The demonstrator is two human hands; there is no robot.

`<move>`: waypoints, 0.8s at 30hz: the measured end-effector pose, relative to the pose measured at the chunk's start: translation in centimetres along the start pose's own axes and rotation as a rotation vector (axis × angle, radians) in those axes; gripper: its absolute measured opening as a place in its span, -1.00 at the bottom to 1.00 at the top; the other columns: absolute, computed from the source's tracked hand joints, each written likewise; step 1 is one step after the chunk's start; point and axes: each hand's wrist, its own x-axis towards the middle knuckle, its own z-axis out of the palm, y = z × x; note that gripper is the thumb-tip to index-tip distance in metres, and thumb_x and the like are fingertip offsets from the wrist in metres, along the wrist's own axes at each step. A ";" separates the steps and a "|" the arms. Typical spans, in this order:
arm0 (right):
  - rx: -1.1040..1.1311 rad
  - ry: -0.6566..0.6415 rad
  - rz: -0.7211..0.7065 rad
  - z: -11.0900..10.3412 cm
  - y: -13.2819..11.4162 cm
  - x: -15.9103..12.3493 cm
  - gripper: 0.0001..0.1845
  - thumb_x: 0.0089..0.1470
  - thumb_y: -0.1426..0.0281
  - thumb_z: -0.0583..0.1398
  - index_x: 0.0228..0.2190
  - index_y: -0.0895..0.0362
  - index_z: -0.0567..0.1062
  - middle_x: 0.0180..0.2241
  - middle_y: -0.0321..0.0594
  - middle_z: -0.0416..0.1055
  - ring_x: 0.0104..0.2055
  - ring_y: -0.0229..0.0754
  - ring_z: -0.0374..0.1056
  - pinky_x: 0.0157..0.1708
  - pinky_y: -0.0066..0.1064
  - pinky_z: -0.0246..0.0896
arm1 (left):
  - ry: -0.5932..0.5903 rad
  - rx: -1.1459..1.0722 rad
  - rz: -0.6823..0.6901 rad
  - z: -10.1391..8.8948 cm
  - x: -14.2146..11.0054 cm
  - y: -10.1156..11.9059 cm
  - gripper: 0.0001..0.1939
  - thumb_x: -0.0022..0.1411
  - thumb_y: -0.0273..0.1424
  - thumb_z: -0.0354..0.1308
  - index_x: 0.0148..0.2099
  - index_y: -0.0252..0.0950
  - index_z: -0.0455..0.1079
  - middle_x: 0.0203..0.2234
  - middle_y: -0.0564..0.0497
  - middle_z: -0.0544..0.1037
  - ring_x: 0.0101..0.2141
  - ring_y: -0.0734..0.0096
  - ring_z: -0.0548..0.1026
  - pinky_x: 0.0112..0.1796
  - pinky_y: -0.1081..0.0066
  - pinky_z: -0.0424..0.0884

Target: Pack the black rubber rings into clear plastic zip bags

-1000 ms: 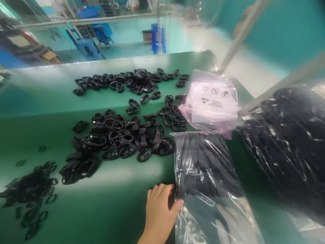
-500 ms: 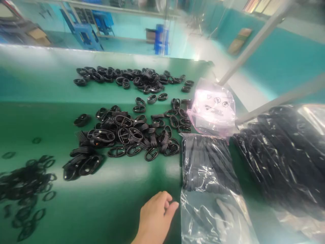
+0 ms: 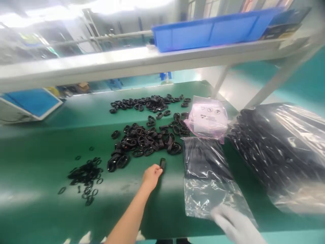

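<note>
My bare left hand [image 3: 153,174] is closed, its fingertips pinching a small coiled black cable [image 3: 163,163] just above the green table. In front of it lies a heap of coiled black cables [image 3: 142,139]. To its right, a clear plastic bag [image 3: 203,193] lies flat, its far half filled with rows of black cables. My right hand [image 3: 228,220], in a white glove, is at the near edge of this bag. It is blurred, and I cannot tell whether the fingers grip the plastic.
Loose black rings [image 3: 87,174] lie in a pile at left. More coils [image 3: 149,101] form a row farther back. A pinkish printed bag [image 3: 208,117] sits beyond the clear one; a large full bag [image 3: 279,152] stands at right. A shelf [image 3: 114,66] with a blue bin [image 3: 215,32] crosses above.
My view has tilted up and swung left, bringing the shelf in. My left hand, with nothing visible in it before, now holds a coiled cable. My gloved hand shows more clearly at the bag's edge.
</note>
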 end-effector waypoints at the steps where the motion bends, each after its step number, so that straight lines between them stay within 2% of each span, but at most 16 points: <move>1: 0.120 -0.083 0.029 0.4 -1.7 1.6 -0.61 0.05 0.12 -0.07 -0.33 0.01 0.46 -0.53 -0.25 0.43 -0.52 -0.20 0.34 -0.55 -0.42 0.23 | -0.024 -0.041 -0.012 0.0 -1.6 -0.1 -0.82 0.12 -0.33 -0.03 -0.40 -0.30 0.33 -0.60 0.07 0.38 -0.47 0.45 0.35 -0.36 0.45 0.24; 2: 0.254 -0.111 0.024 1.1 -3.2 3.3 -0.57 0.05 0.12 -0.08 -0.21 0.05 0.43 -0.43 -0.20 0.45 -0.44 -0.19 0.37 -0.50 -0.41 0.26 | -0.056 -0.114 -0.018 0.0 -3.1 -0.1 -0.78 0.14 -0.30 -0.05 -0.39 -0.32 0.32 -0.63 0.09 0.35 -0.53 0.49 0.32 -0.41 0.49 0.23; 3: 0.381 -0.113 0.001 2.2 -4.7 4.8 -0.51 0.03 0.11 -0.05 -0.09 0.08 0.35 -0.24 -0.11 0.43 -0.28 -0.15 0.37 -0.41 -0.38 0.29 | -0.095 -0.218 -0.018 0.1 -4.5 0.0 -0.76 0.14 -0.27 -0.05 -0.38 -0.33 0.30 -0.65 0.11 0.32 -0.56 0.53 0.29 -0.45 0.52 0.22; 5: 0.664 -0.181 -0.013 4.7 -6.9 7.2 -0.38 -0.01 0.11 0.01 0.07 0.08 0.13 0.03 0.00 0.21 -0.05 -0.11 0.27 -0.27 -0.32 0.28 | -0.179 -0.466 -0.008 0.1 -6.8 0.3 -0.77 0.10 -0.25 -0.02 -0.41 -0.34 0.27 -0.66 0.14 0.26 -0.57 0.57 0.24 -0.46 0.54 0.19; 6: 0.792 -0.256 -0.021 6.0 -7.6 8.0 -0.31 -0.04 0.12 0.06 0.10 0.06 0.06 0.08 0.02 0.13 0.01 -0.09 0.22 -0.23 -0.28 0.28 | -0.214 -0.572 0.000 0.0 -7.6 0.5 -0.77 0.08 -0.25 0.01 -0.42 -0.34 0.25 -0.65 0.15 0.25 -0.56 0.58 0.23 -0.46 0.54 0.17; 8: 0.960 -0.387 -0.008 8.2 -8.6 9.0 -0.17 -0.17 0.15 0.19 0.10 0.06 0.01 0.06 0.03 0.12 0.00 -0.04 0.22 -0.23 -0.21 0.28 | -0.242 -0.638 0.018 -0.5 -8.7 0.7 -0.79 0.06 -0.26 0.04 -0.43 -0.33 0.25 -0.62 0.15 0.26 -0.54 0.57 0.21 -0.45 0.54 0.16; 9: 0.996 -0.425 0.005 9.0 -8.9 9.3 -0.12 -0.24 0.18 0.25 0.09 0.07 0.01 0.02 0.02 0.16 -0.04 -0.02 0.25 -0.25 -0.19 0.29 | -0.244 -0.611 0.032 -0.9 -9.0 0.7 -0.80 0.05 -0.27 0.05 -0.42 -0.33 0.26 -0.60 0.14 0.28 -0.52 0.57 0.21 -0.45 0.54 0.15; 11: 0.998 -0.424 0.029 10.5 -9.6 9.5 -0.11 -0.32 0.21 0.30 0.04 0.09 0.05 -0.10 -0.04 0.24 -0.14 -0.01 0.31 -0.32 -0.18 0.32 | -0.235 -0.518 0.081 -1.9 -9.4 0.1 -0.84 0.06 -0.30 0.03 -0.39 -0.32 0.28 -0.55 0.13 0.32 -0.49 0.55 0.22 -0.44 0.53 0.15; 14: 0.932 -0.332 0.047 12.4 -11.3 9.5 -0.36 -0.24 0.18 0.26 -0.11 0.11 0.21 -0.31 -0.21 0.30 -0.31 -0.09 0.33 -0.44 -0.26 0.32 | -0.208 -0.375 0.160 -3.3 -9.8 -1.7 -0.87 0.08 -0.35 -0.01 -0.36 -0.28 0.31 -0.50 0.13 0.37 -0.46 0.52 0.25 -0.42 0.52 0.15; 16: 0.896 -0.271 0.080 13.8 -12.7 9.4 -0.58 -0.17 0.15 0.22 -0.30 0.12 0.29 -0.49 -0.33 0.24 -0.44 -0.20 0.29 -0.54 -0.36 0.27 | -0.191 -0.283 0.174 -4.1 -9.8 -3.4 -0.87 0.07 -0.37 -0.01 -0.37 -0.27 0.33 -0.50 0.12 0.39 -0.46 0.51 0.27 -0.43 0.51 0.16; 18: 0.919 -0.268 0.142 15.2 -13.8 9.4 -0.65 -0.12 0.10 0.18 -0.43 0.11 0.28 -0.58 -0.39 0.17 -0.52 -0.28 0.24 -0.57 -0.43 0.22 | -0.205 -0.205 0.182 -5.2 -9.5 -5.3 -0.86 0.07 -0.36 0.00 -0.35 -0.26 0.35 -0.50 0.12 0.42 -0.46 0.50 0.29 -0.44 0.51 0.16; 20: 0.976 -0.302 0.190 16.2 -14.3 9.5 -0.64 -0.11 0.08 0.16 -0.41 0.09 0.26 -0.54 -0.37 0.24 -0.50 -0.29 0.26 -0.51 -0.41 0.22 | -0.188 -0.130 0.191 -6.8 -8.4 -7.3 -0.83 0.09 -0.32 -0.01 -0.29 -0.22 0.37 -0.46 0.12 0.46 -0.45 0.49 0.34 -0.44 0.51 0.18; 22: 0.938 -0.262 0.221 16.8 -14.4 10.0 -0.61 -0.13 0.09 0.18 -0.34 0.08 0.26 -0.45 -0.29 0.32 -0.44 -0.26 0.30 -0.42 -0.36 0.23 | -0.050 0.071 0.145 -9.0 -6.5 -9.0 -0.78 0.15 -0.31 -0.07 -0.23 -0.19 0.36 -0.39 0.09 0.48 -0.39 0.46 0.38 -0.41 0.50 0.20; 24: 0.725 -0.118 0.216 17.2 -14.3 10.4 -0.57 -0.16 0.12 0.19 -0.29 0.11 0.28 -0.39 -0.21 0.36 -0.37 -0.20 0.32 -0.36 -0.33 0.22 | 0.147 0.404 0.067 -11.3 -4.3 -10.4 -0.75 0.19 -0.36 -0.13 -0.21 -0.22 0.36 -0.32 0.01 0.48 -0.30 0.38 0.40 -0.34 0.43 0.21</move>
